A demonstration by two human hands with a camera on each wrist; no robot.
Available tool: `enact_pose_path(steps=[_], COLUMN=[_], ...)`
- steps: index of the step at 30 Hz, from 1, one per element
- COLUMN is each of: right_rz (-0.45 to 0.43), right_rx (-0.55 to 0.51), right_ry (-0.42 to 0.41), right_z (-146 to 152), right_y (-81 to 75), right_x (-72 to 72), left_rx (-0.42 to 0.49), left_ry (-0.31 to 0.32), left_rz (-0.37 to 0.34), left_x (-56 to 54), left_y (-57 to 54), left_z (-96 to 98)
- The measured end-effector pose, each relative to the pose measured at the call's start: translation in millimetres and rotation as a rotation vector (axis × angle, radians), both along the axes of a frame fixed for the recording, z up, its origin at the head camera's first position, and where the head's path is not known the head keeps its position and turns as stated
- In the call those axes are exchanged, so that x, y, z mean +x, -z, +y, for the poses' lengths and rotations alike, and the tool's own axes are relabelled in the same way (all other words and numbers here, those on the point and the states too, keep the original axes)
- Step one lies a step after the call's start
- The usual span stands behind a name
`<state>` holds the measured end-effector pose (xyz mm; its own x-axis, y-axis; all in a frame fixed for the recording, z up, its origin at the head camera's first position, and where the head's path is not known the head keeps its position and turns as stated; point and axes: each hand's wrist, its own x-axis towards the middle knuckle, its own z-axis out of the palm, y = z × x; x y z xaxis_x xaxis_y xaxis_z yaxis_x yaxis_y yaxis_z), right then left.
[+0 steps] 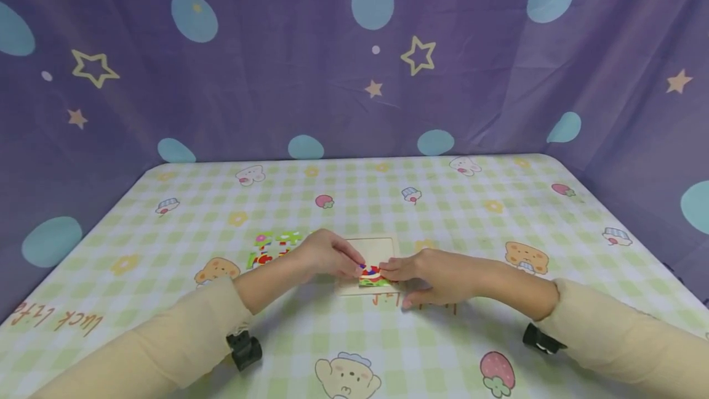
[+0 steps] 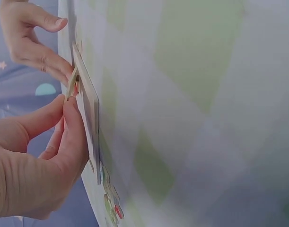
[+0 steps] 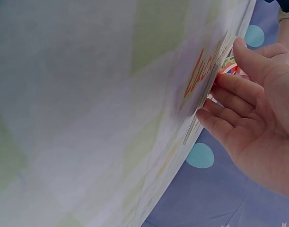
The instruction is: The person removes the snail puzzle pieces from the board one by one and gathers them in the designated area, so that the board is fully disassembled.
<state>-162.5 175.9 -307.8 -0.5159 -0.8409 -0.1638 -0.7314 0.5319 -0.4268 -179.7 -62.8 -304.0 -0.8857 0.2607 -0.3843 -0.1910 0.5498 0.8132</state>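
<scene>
A shallow wooden puzzle board (image 1: 379,246) lies on the table in the head view, with colourful jigsaw pieces (image 1: 372,282) in its near part. My left hand (image 1: 325,255) is over the board's left side. In the left wrist view, its thumb and fingertips pinch a thin puzzle piece (image 2: 72,85), tilted against the board. From the other side my right hand (image 1: 432,273) reaches in, its extended fingertips at the coloured pieces. The right wrist view shows that hand's fingers (image 3: 236,87) gently spread along the board's edge, not curled round anything. Fingers partly hide the assembled pieces.
Several loose puzzle pieces (image 1: 271,250) lie to the left of the board, partly behind the left hand. A checked tablecloth (image 1: 354,325) with cartoon prints covers the table. Behind the far edge hangs a purple curtain (image 1: 310,79).
</scene>
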Motion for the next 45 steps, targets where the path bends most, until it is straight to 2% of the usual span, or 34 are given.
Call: enact_pose_path(steps=[10,14,22,25,29,32,39,45], right_rz=[-0.014,-0.017,-0.006,-0.002,-0.007,-0.010,-0.014,-0.014], right_rx=[0.008,-0.002,-0.014,-0.023,-0.029,-0.029,-0.034,-0.035], right_ry=[-0.003,-0.007,-0.015,-0.020,-0.023,-0.024,-0.026,-0.023], right_z=[-0.6,-1.0,-0.4,-0.1,-0.2,-0.3,-0.2,0.2], right_y=[-3.7,-3.4,-2.0,-1.8,-1.9,-2.6,-2.9,-2.2], right_x=[-0.6,-0.1,0.2,-0.3,-0.6,-0.6,-1.0,-1.3], left_rx=[0.070,0.082,0.048,0.004,-0.137,-0.188,-0.211,-0.263], left_ry=[-0.055,-0.059,-0.050,-0.042,-0.053,-0.063,-0.083,-0.051], left_rz=[-0.040,-0.045,-0.046,-0.025,0.058,0.102,0.120,0.183], left_x=[-6.6,-4.5,3.7,7.6,14.0,18.4,25.0,28.8], left_y=[-4.4,-6.8,-10.2,-9.2,-7.6,-7.9,-10.2,-11.4], left_z=[-19.1,-29.4,-53.2,-63.9,-77.4,-85.9,-101.9,-111.1])
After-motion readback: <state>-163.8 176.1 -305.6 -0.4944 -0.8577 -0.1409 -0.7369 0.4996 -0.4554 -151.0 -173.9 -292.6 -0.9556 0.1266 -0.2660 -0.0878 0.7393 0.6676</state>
